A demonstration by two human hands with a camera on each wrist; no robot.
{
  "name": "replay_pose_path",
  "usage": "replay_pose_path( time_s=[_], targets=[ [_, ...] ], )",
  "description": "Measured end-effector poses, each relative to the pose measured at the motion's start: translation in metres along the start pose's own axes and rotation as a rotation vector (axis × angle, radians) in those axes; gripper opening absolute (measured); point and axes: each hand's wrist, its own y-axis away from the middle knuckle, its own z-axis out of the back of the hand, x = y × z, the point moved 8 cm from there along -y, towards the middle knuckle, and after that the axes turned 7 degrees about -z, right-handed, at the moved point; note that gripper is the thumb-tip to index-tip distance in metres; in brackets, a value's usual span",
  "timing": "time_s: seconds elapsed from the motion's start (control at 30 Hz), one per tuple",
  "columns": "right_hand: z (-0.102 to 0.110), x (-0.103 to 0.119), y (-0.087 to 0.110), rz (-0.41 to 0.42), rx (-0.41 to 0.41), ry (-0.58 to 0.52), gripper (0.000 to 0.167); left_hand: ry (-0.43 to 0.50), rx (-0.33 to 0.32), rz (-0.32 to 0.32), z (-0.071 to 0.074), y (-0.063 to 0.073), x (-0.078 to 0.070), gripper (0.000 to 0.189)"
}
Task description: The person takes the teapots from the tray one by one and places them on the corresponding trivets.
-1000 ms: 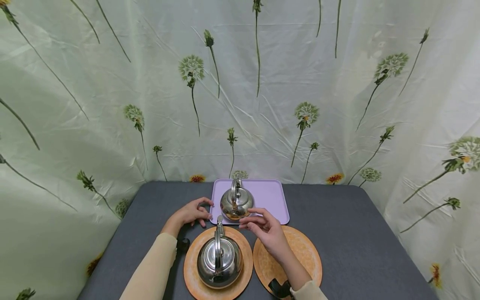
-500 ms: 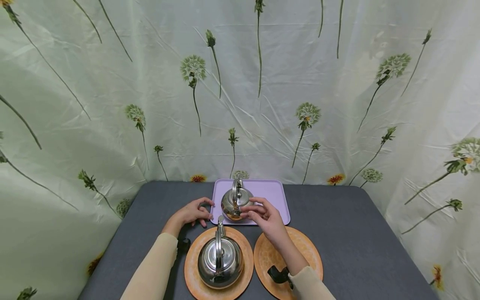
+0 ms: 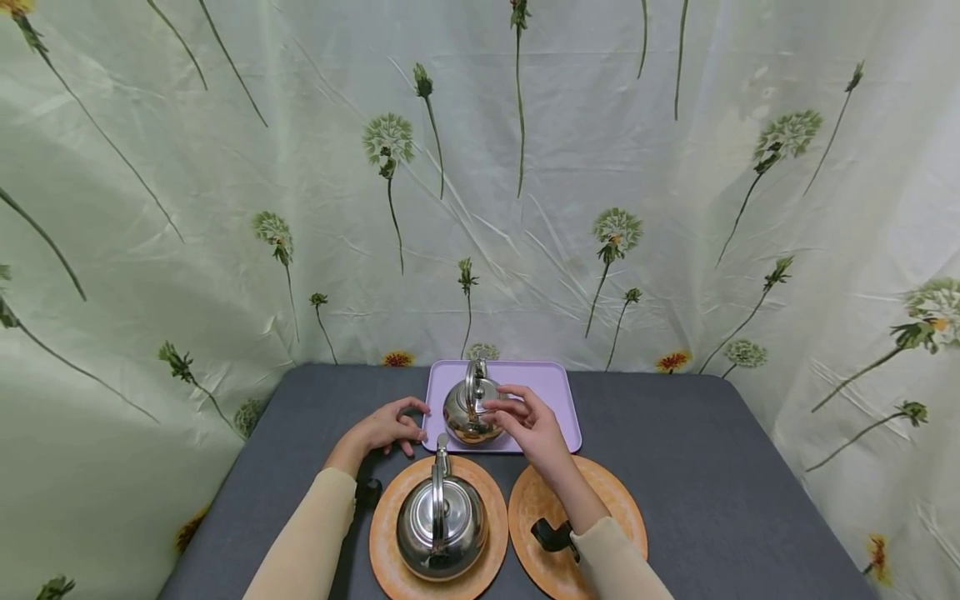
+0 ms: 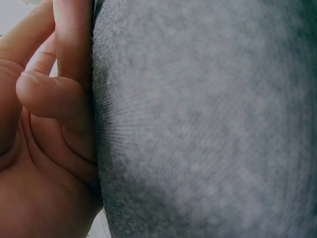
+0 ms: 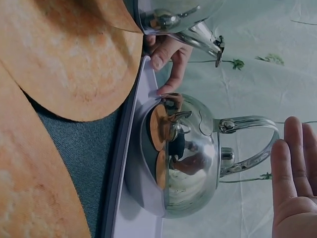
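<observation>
A small steel kettle (image 3: 463,423) stands on a lilac tray (image 3: 538,404) at the back of the table. My right hand (image 3: 534,429) is raised beside its arched handle (image 5: 250,122), fingers extended and nothing in the grasp. In the right wrist view those fingertips come right up to the top of the handle. My left hand (image 3: 387,427) rests on the table at the tray's left edge, its fingers loosely bent, with fingertips at the rim. Nearer to me, a larger steel kettle (image 3: 467,533) sits on the left round orange mat (image 3: 492,508), spout pointing away.
A second round orange mat (image 3: 611,508) lies to the right, partly under my right forearm. The table has a dark grey cloth (image 3: 720,500). Behind it hangs a pale curtain (image 3: 555,125) printed with dandelions.
My right hand has risen and moved forward from the front right of the small kettle to beside its handle. The left hand and both kettles have stayed in place.
</observation>
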Motion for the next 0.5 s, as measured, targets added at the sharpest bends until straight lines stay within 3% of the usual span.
replay_pose_path(
  time_s=[0.5],
  targets=[
    [0.0, -0.011, -0.02, 0.003, -0.006, 0.024, 0.043, -0.008, 0.005, -0.013, 0.0, 0.0, 0.0, 0.045]
  ],
)
